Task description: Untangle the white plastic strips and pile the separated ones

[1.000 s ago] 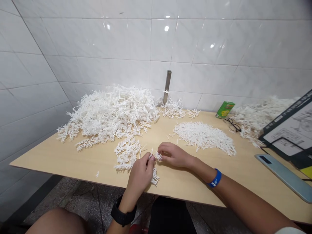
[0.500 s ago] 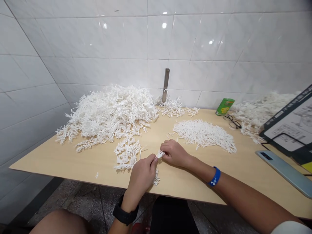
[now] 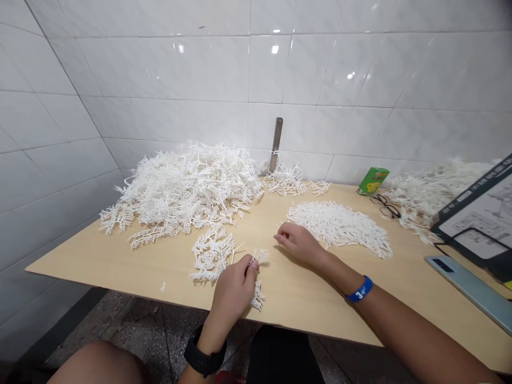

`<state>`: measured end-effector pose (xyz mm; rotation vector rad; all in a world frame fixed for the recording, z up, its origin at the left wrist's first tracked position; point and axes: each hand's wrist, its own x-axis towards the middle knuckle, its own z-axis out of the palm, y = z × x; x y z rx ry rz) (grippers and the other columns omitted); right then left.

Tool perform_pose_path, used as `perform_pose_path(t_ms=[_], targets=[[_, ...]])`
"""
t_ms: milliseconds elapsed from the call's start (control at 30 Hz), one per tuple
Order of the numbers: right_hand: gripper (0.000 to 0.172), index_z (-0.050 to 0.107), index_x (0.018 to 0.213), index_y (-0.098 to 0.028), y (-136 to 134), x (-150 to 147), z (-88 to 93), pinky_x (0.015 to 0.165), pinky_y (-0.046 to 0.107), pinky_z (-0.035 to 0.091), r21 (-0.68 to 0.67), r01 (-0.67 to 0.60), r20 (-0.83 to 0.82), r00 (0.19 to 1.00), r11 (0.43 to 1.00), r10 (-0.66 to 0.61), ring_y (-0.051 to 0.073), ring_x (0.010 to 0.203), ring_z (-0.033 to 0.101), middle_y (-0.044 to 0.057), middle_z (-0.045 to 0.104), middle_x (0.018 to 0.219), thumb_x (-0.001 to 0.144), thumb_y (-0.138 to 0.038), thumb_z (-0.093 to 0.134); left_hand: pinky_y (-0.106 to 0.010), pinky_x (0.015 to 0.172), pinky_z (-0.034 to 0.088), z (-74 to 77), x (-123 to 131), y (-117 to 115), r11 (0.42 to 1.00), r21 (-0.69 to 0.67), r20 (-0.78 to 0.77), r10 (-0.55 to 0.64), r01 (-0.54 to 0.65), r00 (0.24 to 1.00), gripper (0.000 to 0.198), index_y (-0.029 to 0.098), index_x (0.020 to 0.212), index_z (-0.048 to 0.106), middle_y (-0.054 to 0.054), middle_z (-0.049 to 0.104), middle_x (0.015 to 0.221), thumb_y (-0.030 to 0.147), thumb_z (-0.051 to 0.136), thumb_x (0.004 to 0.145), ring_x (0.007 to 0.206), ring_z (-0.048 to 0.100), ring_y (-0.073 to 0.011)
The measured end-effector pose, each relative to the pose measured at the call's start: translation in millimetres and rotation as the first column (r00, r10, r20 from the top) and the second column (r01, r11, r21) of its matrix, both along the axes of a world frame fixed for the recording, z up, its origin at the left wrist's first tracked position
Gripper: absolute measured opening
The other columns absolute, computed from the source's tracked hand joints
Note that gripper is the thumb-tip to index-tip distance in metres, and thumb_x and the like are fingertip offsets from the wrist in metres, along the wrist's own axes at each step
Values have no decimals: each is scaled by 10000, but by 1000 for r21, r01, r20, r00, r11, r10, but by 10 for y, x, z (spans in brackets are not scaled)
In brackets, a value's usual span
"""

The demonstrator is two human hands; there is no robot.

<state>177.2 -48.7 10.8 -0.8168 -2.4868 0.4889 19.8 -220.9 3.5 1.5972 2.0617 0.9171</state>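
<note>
My left hand [image 3: 234, 285], a black watch on its wrist, is closed around a white branched plastic sprig [image 3: 262, 257]. One tuft of it sticks out past my thumb, and more branches hang below the fist. My right hand [image 3: 298, 244], with a blue wristband [image 3: 360, 289], is a short way to the right, apart from the sprig. Its fingers are pinched together; whether a small piece is between them I cannot make out. Just beyond it lies a flat heap of short white pieces [image 3: 340, 226]. Left of my left hand is a small cluster of white sprigs [image 3: 212, 253].
A large pile of white sprigs [image 3: 192, 186] covers the back left of the table [image 3: 100, 266]. A metal strip [image 3: 276, 144] stands against the tiled wall. At right are a green box [image 3: 373, 181], eyeglasses [image 3: 386, 206], more sprigs [image 3: 424, 186], a dark printed box [image 3: 480, 213] and a phone [image 3: 468, 288].
My right hand has drawn away from the sprig, to the right and slightly up. My left hand keeps its hold in nearly the same place. The view has tilted slightly.
</note>
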Motion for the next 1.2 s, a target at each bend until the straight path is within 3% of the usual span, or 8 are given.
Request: perform_pose_path(t_ms=[133, 333, 533, 667, 767, 900, 1033, 1200], targets=[[217, 617, 934, -180, -194, -109, -33, 764, 292, 405, -34, -425, -22, 905, 905, 424, 171, 811, 565, 52, 651, 892, 872, -388, 623, -277, 572, 203, -6, -7, -12, 1000, 20, 28, 1, -1, 1000, 323, 217, 720, 416, 12, 538, 623, 390, 320, 975, 616, 503, -162], [203, 546, 692, -175, -249, -148, -107, 733, 284, 349, 123, -456, 110, 889, 882, 444, 142, 703, 532, 28, 606, 724, 890, -175, 505, -275, 573, 210, -5, -6, -6, 999, 27, 46, -27, 25, 999, 332, 215, 712, 413, 19, 539, 610, 394, 320, 976, 604, 497, -154], [139, 475, 632, -179, -270, -186, -110, 695, 284, 303, 173, -334, 156, 938, 926, 309, 116, 575, 434, -4, 573, 613, 741, -125, 542, -281, 571, 195, 7, 4, 9, 998, -29, -88, -56, 54, 995, 288, 215, 718, 455, 6, 545, 624, 329, 345, 959, 610, 494, -162], [267, 375, 557, -194, -20, -64, -68, 636, 274, 285, 161, 39, 22, 999, 986, -43, 115, 522, 364, -17, 470, 516, 807, -137, 449, -268, 583, 239, 26, -20, -29, 994, -8, 21, -110, 110, 994, 312, 220, 726, 516, 11, 560, 628, 343, 350, 959, 629, 516, -160], [328, 349, 562, -203, 193, 76, -23, 569, 277, 238, 103, 278, -8, 960, 955, -279, 128, 521, 364, -12, 454, 517, 866, -258, 462, -263, 593, 268, 25, -35, -47, 998, 20, 103, -62, 60, 993, 345, 222, 734, 529, 17, 546, 611, 394, 339, 967, 631, 520, -160], [400, 403, 579, -202, 184, 97, 11, 552, 282, 219, 58, 362, 75, 928, 930, -366, 139, 537, 393, 3, 513, 551, 878, -443, 514, -267, 587, 259, 12, -29, -36, 999, 29, 95, -15, 13, 995, 353, 220, 724, 503, 16, 541, 612, 417, 338, 965, 637, 516, -165], [415, 476, 625, -188, -70, -38, 3, 593, 264, 291, -105, -10, 50, 999, 994, 15, 132, 594, 466, 6, 548, 613, 947, -441, 408, -270, 583, 250, 6, -18, -22, 1000, 29, 75, 0, -2, 997, 341, 216, 710, 476, 15, 552, 625, 399, 340, 964, 640, 519, -162], [438, 564, 720, -174, -265, -133, -49, 626, 255, 346, -158, -415, -2, 908, 896, 420, 124, 610, 461, -3, 559, 644, 891, -573, 501, -273, 574, 228, 13, -10, -21, 1000, 22, 30, -1, 0, 1000, 324, 217, 720, 474, 11, 566, 634, 379, 337, 964, 630, 521, -162]])
